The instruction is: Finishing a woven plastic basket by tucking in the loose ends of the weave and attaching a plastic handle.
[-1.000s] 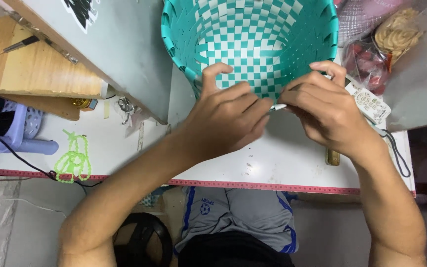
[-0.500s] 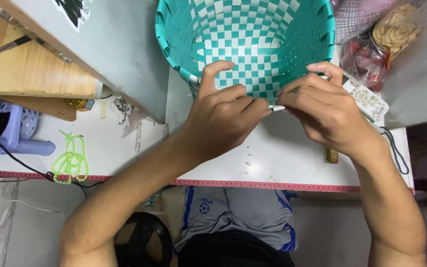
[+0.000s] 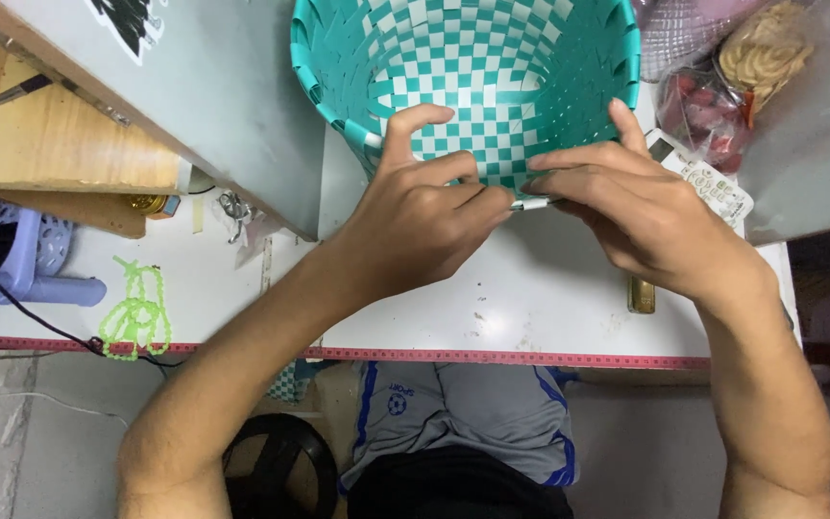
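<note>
- The woven basket (image 3: 473,67) sits at the upper centre of the frame, teal and white in a checker weave; its open mouth faces the camera and its near rim lies at the hands
- The left hand (image 3: 415,226) is at centre frame; thumb raised against the basket's inside wall, the other fingers curled and pressed together at the rim, pinching a pale strip end (image 3: 533,203)
- The right hand (image 3: 641,216) is at centre right, fingers stretched leftward and closed on the same strip end; its fingertips touch those of the left hand; the thumb rests against the basket's wall
- The white table (image 3: 492,308) fills the middle band; a red measuring tape (image 3: 530,358) runs along its near edge
- A small brass-coloured object (image 3: 640,295) lies on the table just under the right wrist
- Clear plastic bags (image 3: 732,77) lie at the upper right, just beside the basket
- Bright green plastic loops (image 3: 136,312) lie at the left, well apart from the hands
- A grey slanted board (image 3: 213,106) stands at the upper left, near the basket's left side
</note>
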